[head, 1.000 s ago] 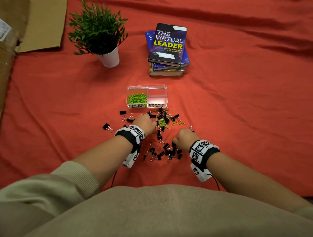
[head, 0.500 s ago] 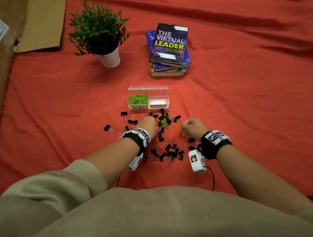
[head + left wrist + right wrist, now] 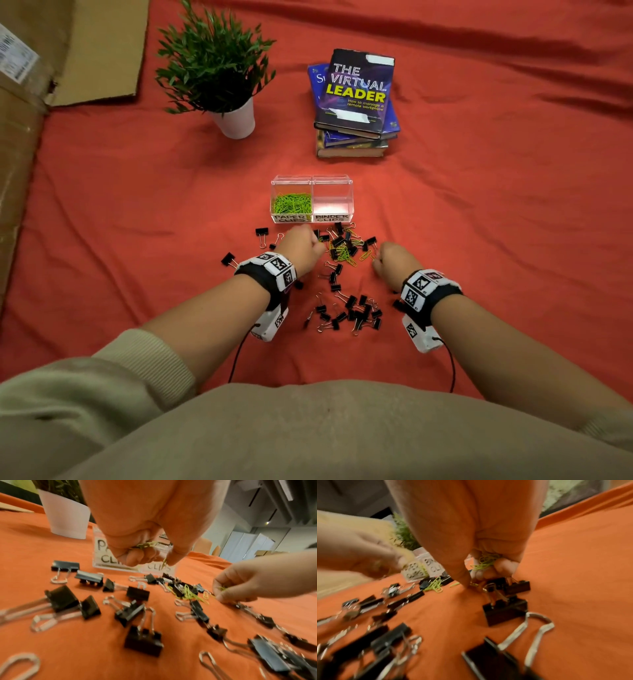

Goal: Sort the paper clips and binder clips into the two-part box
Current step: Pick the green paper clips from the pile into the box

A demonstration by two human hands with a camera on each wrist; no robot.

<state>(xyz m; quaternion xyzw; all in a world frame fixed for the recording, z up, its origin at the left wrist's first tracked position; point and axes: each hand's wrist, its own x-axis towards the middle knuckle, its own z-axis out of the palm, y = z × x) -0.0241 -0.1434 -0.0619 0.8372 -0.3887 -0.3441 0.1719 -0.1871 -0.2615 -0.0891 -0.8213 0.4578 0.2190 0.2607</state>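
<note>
Two-part box (image 3: pixel 311 195) long axis left-right; both hands' grip pinching green paper clips (image 3: pixel 483 562).

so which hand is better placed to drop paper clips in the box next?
Left. The left hand grips green paper clips and sits just before the PAPER CLIPS compartment; the right hand is farther away.

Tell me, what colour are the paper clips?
Lime green paper clips, clearest in the head view.
</note>
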